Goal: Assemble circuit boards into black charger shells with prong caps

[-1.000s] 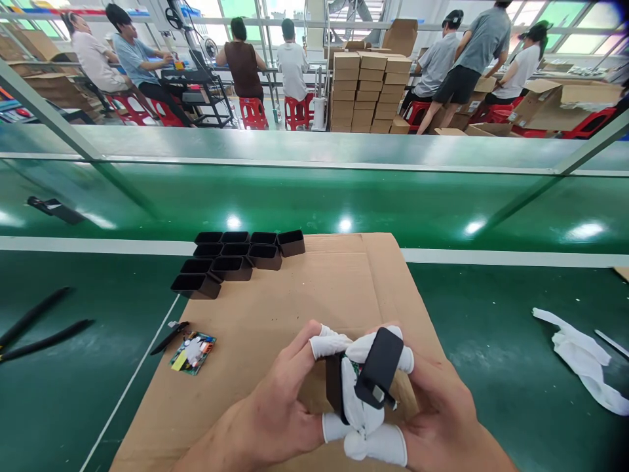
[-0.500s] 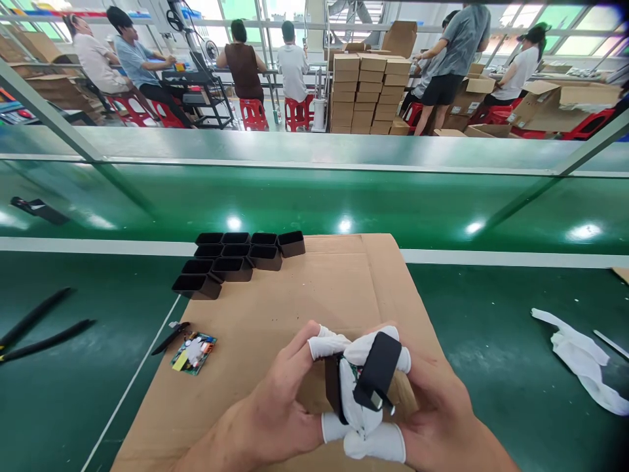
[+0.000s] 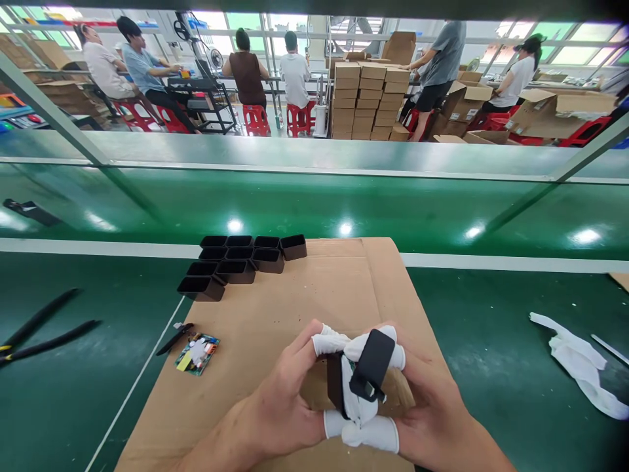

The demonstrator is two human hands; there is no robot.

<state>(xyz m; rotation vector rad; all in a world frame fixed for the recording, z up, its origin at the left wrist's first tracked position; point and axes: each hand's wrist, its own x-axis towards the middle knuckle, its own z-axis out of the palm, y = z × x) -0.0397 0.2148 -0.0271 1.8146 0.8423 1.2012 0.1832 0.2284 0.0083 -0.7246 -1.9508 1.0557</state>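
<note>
My left hand (image 3: 278,396), with white covers on its fingertips, is closed around a small dark case (image 3: 335,383). Opposite it, my right hand (image 3: 435,403), also with white fingertip covers, grips a white-wrapped part (image 3: 360,408) that sits against the case's open side. A black rectangular plate (image 3: 374,360) is tilted over this part, with a small metal piece at its lower end. A bit of green circuit board shows behind the plate. How deep the white part sits in the case is hidden by my fingers.
Several open black cases (image 3: 236,269) stand in rows on the cardboard (image 3: 314,295). Left lie a circuit board (image 3: 197,354), small cutters (image 3: 174,339) and black-handled pliers (image 3: 44,328). Right is a crumpled white strip (image 3: 574,360). Co-workers sit beyond the bench, near stacked boxes (image 3: 371,98).
The black plate and white part have shifted slightly left, closer to the dark case. The view has tilted up a little. In the background, the standing person has moved left.
</note>
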